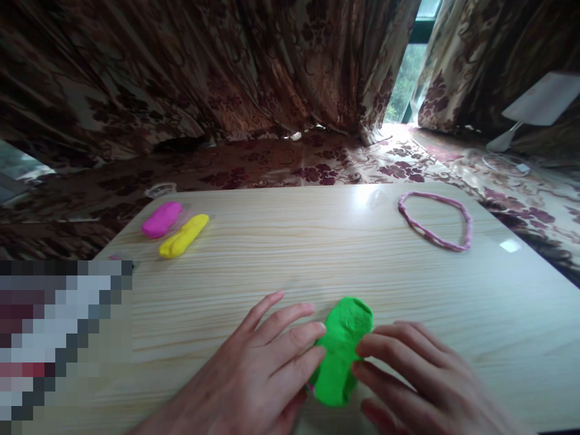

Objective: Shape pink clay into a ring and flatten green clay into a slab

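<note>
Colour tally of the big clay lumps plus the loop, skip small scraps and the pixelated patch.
Green clay lump: 1
Yellow clay lump: 1
Bright pink clay lump: 1
Mauve loop: 1
Total: 4

A pale wood-grain tabletop [272,248] bears a pink clay lump [162,219] and yellow clay roll [185,236] at left, twisted mauve loop [468,228] at right, flattened green clay [341,353] at lower centre.

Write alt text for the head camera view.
A person's left hand and right hand touch opposite sides of a flattened green lump on a pale table. A pink lump and yellow lump lie toward its far left corner, a pinkish loop toward its far right; flowered curtains hang behind.
</note>
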Available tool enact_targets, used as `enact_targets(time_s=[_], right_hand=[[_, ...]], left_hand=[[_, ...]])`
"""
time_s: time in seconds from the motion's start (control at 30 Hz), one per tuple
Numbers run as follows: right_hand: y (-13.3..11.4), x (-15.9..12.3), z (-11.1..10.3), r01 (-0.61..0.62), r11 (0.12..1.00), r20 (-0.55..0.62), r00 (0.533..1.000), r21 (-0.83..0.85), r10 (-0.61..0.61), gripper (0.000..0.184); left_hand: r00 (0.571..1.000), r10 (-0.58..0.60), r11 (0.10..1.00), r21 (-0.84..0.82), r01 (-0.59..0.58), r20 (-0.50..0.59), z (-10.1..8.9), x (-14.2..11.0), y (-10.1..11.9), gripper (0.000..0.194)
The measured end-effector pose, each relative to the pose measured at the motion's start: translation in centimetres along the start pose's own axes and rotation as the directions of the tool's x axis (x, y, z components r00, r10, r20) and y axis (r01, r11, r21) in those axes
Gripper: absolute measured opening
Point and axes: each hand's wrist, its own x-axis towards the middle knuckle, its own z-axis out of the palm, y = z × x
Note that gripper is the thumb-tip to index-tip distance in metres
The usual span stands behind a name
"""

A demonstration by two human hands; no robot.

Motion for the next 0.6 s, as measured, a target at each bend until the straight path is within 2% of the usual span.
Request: enact_targets(time_s=[0.07, 0.13, 0.27, 0.43, 0.6], right_hand=[[-0.4, 0.1, 0.9, 0.007, 1.000, 0.018, 1.000, -0.011, -0.007, 0.012], [-0.5, 0.1, 1.2, -0.003, 1.000, 0.070, 0.998, -0.010, 0.003, 0.012], [-0.3, -0.2, 0.9, 0.019, 0.999, 0.074, 0.997, -0.039, -0.016, 0.012], [-0.8, -0.6, 1.4, 0.023, 0.996, -0.004, 1.000, -0.082, -0.023, 0.014], [-1.4, -0.8, 3.1, -0.020, 0.996, -0.091, 0.996, -0.091, 0.012, 0.009]], left_hand=[[0.999, 0.005, 1.000, -0.016, -0.005, 0.036, -0.1, 0.0, -0.1, 0.027], [1.000, 0.012, 1.000, -0.022, -0.012, 0.026, 0.0, 0.1, 0.0, 0.025], [0.999, 0.033, 0.999, -0.038, -0.034, -0.010, 0.7, 0.6, 0.5, 0.022], [0.998, 0.039, 0.997, -0.058, -0.042, -0.045, 1.0, 0.9, 0.9, 0.019], [1.000, 0.008, 0.998, -0.062, -0.007, 0.013, 1.2, 1.0, 0.9, 0.015]])
